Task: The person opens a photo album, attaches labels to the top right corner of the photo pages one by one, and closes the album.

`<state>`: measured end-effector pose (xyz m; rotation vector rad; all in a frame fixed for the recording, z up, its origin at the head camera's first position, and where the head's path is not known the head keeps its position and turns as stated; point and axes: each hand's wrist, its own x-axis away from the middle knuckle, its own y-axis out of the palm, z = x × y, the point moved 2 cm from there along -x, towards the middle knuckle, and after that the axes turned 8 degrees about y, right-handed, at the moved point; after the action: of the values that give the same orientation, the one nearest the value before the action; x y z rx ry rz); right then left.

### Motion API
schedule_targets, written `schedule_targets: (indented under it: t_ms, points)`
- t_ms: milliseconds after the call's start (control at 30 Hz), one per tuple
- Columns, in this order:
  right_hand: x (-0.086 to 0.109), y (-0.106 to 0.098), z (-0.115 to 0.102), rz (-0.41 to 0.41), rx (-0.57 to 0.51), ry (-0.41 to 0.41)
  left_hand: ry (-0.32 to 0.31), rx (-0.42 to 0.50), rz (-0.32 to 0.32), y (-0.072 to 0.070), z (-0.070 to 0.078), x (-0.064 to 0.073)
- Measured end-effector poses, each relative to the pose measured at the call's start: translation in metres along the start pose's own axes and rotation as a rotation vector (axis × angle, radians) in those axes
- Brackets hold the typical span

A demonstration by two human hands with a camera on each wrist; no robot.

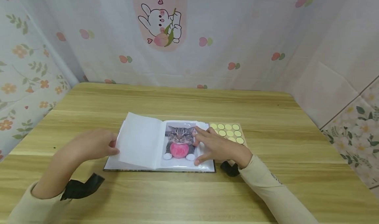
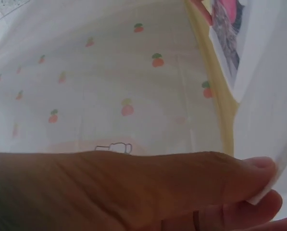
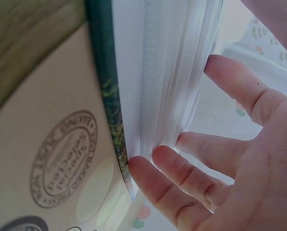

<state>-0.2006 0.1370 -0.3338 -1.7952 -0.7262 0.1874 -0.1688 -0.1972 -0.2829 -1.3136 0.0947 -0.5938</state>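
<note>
Clearly, the weak point is the loose page [image 1: 140, 141], raised at its outer edge on the left side of the open photo album [image 1: 160, 165], which lies on the tabletop [image 1: 177, 197] around the lower middle of the frame. The left hand [image 1: 93, 145] pinches that page's edge between thumb and finger — a narrow hold, so a sharp tug could crease the corner or let it slip free. The right hand [image 1: 217, 146] grips nothing; its fingers are spread, with fingertips against the page edges on the album's right side. If those fingertips push unevenly, 2 or more leaves could fan out together, or the album could slide. The cat photo [image 1: 179, 145] on the right-hand page sits under a shiny cover, so a dragging thumb could smear or wrinkle it. Also, the sheet of yellow circles [image 1: 229, 130], partly hidden beyond the right hand — just beside the album — could be nudged by a sideways shove.
</note>
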Motion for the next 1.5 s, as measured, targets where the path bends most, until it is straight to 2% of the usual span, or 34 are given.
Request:
schedule_targets:
  t_ms: [167, 367, 933, 1133, 1300, 1500]
  points:
    - [0.000, 0.000, 0.000, -0.001, -0.008, 0.000, -0.003, 0.039, -0.056, 0.005, -0.006, -0.005]
    - [0.001, -0.001, 0.000, -0.009, -0.027, 0.020, -0.002, 0.073, -0.089, 0.010, -0.008, -0.008]
    - [0.002, -0.002, -0.002, -0.019, -0.021, 0.011, -0.067, 0.086, -0.210, 0.021, -0.015, -0.019]
    - [0.001, -0.002, -0.002, -0.018, -0.011, 0.016, -0.044, 0.056, -0.225, 0.022, -0.013, -0.019]
    - [0.001, -0.001, -0.002, -0.019, -0.026, 0.030, -0.070, 0.033, -0.241, 0.022, -0.009, -0.019]
    - [0.001, -0.001, -0.002, -0.012, -0.027, 0.033, -0.096, 0.005, -0.219, 0.021, -0.008, -0.017]
